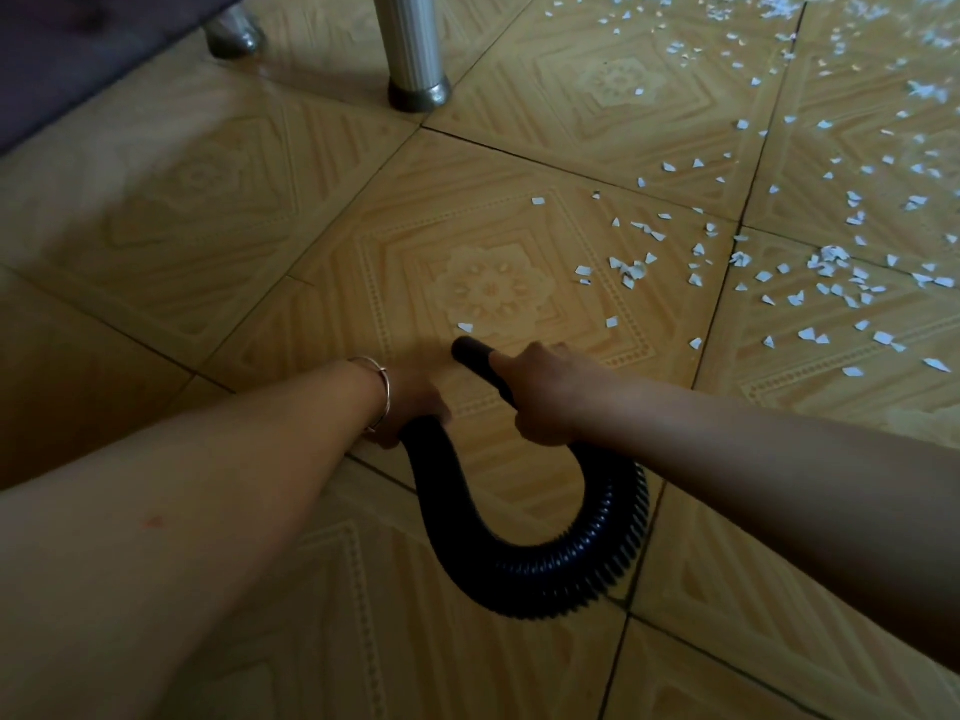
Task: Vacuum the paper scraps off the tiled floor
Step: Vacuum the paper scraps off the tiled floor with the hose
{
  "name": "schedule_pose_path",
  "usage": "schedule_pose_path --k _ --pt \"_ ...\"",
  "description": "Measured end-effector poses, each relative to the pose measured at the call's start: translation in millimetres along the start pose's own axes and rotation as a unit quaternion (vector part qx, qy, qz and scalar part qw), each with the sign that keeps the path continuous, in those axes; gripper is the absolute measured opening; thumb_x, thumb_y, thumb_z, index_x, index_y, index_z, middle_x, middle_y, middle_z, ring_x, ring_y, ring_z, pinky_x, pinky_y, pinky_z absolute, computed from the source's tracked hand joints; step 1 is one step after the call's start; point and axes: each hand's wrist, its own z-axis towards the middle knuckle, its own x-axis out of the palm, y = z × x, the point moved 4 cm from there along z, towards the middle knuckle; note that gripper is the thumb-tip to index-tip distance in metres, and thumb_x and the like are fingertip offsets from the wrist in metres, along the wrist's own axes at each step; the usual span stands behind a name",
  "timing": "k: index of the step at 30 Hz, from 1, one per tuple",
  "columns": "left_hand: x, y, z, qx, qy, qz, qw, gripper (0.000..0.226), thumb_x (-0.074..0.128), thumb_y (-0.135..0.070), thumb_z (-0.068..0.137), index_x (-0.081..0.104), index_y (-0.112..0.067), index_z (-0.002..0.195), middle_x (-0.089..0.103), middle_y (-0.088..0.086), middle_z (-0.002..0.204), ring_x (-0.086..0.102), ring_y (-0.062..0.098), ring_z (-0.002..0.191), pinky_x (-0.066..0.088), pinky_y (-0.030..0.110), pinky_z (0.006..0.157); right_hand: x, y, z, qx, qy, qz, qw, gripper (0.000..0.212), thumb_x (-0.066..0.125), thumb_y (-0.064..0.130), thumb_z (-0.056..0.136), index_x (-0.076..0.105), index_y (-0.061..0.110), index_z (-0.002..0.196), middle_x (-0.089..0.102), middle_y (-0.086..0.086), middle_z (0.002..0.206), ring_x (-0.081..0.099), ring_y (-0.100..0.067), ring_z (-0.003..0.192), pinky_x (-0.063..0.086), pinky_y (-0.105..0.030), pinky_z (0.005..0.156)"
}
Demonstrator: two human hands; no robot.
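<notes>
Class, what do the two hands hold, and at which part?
The black ribbed vacuum hose: right hand just behind its smooth nozzle end, left hand further back.

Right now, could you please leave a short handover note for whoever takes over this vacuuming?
Left grip holds the black hose above its loop. Right grip holds the nozzle just behind its mouth, low over the tiled floor.
Tiles at left show no scraps.
Left to do: the nearest scrap just ahead of the nozzle, then the many paper scraps strewn to the right.
</notes>
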Motion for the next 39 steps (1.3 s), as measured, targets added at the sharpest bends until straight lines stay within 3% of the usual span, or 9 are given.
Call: schedule_pose_path --k 5,10,15,20,25,29,33,39 --pt "-21.9 10.0 3.5 -0.013 -0.022 -0.019 0.999 0.044 0.061 -0.007 0.081 0.052 -0.015 0.124 0.055 0.006 0.124 0.051 0.023 0.118 0.04 0.029 0.097 -10.7 -11.5 14.6 0.045 -0.027 0.003 0.999 0.054 0.052 0.01 0.091 0.035 0.014 0.142 0.039 -0.004 0.09 0.043 -0.019 0.076 0.037 -0.029 0.058" --pt "-41.1 -14.8 27.6 0.014 -0.058 -0.053 0.997 0.051 0.06 -0.005 0.081 0.05 -0.019 0.129 0.053 0.002 0.127 0.05 0.022 0.12 0.039 0.027 0.097 5.8 -73.0 -25.3 0.171 -0.018 0.028 0.985 0.058 0.055 0.013 0.09 0.033 0.02 0.143 0.043 -0.001 0.085 0.045 -0.014 0.065 0.033 -0.025 0.044" --pt "-84.4 -69.4 48.2 0.075 -0.081 -0.06 0.992 0.051 0.06 -0.002 0.082 0.05 -0.015 0.131 0.051 0.005 0.133 0.047 0.021 0.124 0.033 0.024 0.096 20.2 -127.9 -82.0 0.276 0.023 0.05 0.96 0.054 0.058 0.017 0.09 0.037 0.018 0.14 0.047 -0.003 0.093 0.052 -0.02 0.082 0.048 -0.029 0.064" --pt "-108.0 -87.7 67.8 0.057 -0.067 -0.007 0.996 0.051 0.061 -0.003 0.084 0.048 -0.013 0.133 0.05 0.006 0.135 0.046 0.021 0.125 0.032 0.023 0.096 12.5 -170.1 -86.3 0.289 0.0 0.032 0.957 0.046 0.058 0.016 0.09 0.042 0.013 0.133 0.054 -0.009 0.115 0.058 -0.026 0.1 0.042 -0.028 0.067" --pt "-124.3 -98.6 72.6 0.056 -0.067 -0.025 0.996 0.046 0.058 -0.002 0.084 0.052 -0.012 0.129 0.051 0.004 0.132 0.046 0.019 0.125 0.03 0.02 0.093 27.5 -177.7 -94.0 0.247 0.002 0.043 0.968 0.051 0.055 0.015 0.09 0.036 0.015 0.137 0.053 -0.007 0.11 0.056 -0.023 0.095 0.043 -0.029 0.065" --pt "-147.4 -112.2 89.8 0.04 -0.076 -0.036 0.996 0.048 0.056 -0.001 0.085 0.051 -0.018 0.13 0.05 0.001 0.133 0.045 0.017 0.125 0.033 0.023 0.098 24.6 -218.2 -117.2 0.256 0.025 0.039 0.966 0.036 0.05 0.014 0.091 0.047 0.012 0.127 0.053 -0.006 0.114 0.057 -0.022 0.103 0.042 -0.028 0.07" --pt "-182.9 -145.4 116.4 0.019 -0.065 -0.036 0.997 0.049 0.056 0.0 0.084 0.052 -0.02 0.128 0.052 0.001 0.129 0.048 0.017 0.121 0.037 0.025 0.097 19.8 -276.2 -134.1 0.248 0.024 0.041 0.968 0.027 0.05 0.015 0.091 0.052 0.012 0.118 0.042 -0.001 0.083 0.048 -0.02 0.081 0.041 -0.029 0.066" --pt "-206.4 -163.0 115.1 -0.024 -0.022 -0.012 0.999 0.053 0.055 0.001 0.083 0.05 -0.024 0.129 0.054 0.001 0.127 0.052 0.019 0.117 0.043 0.032 0.098 17.0 -297.6 -127.1 0.202 -0.007 0.053 0.978 0.022 0.049 0.009 0.091 0.053 0.01 0.113 0.038 -0.001 0.078 0.044 -0.014 0.066 0.037 -0.025 0.052"
